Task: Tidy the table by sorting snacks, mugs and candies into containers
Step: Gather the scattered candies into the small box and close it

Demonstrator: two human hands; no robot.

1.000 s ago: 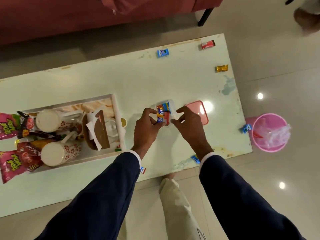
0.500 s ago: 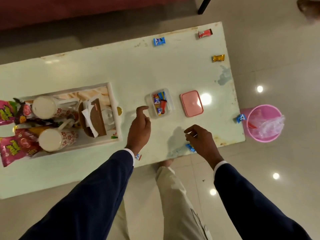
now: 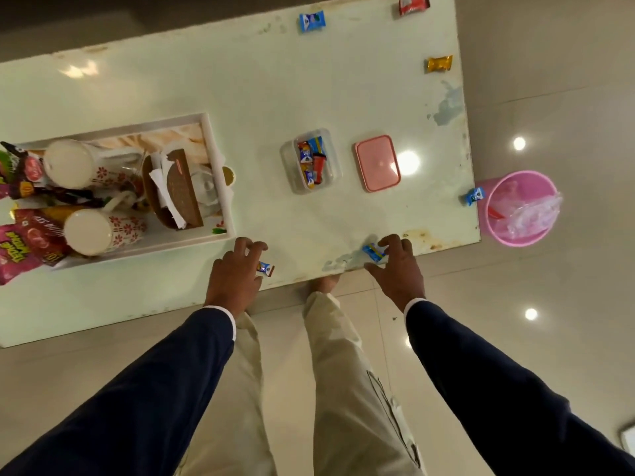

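A clear box [image 3: 288, 163] with several wrapped candies stands mid-table, its pink lid [image 3: 377, 163] beside it on the right. At the near table edge my right hand [image 3: 400, 269] pinches a blue candy [image 3: 373, 251] between fingertips and thumb. My left hand [image 3: 235, 273] hovers with curved fingers at the same edge, touching a small blue-and-brown candy [image 3: 267, 269] by its thumb. Loose candies lie farther off: blue [image 3: 311, 20], red [image 3: 414, 3], gold [image 3: 439, 63], and another blue one [image 3: 475, 196] at the right edge.
A white tray [image 3: 221, 201] on the left holds two flowered mugs [image 3: 68, 163] [image 3: 90, 231], a brown tissue holder [image 3: 178, 187] and snack packets [image 3: 15, 250]. A pink bin [image 3: 494, 201] with plastic inside stands on the floor off the table's right end.
Both hands let go of the clear box and drew back to the near edge. The right hand reached the blue candy first; the left then dropped to the candy near it.
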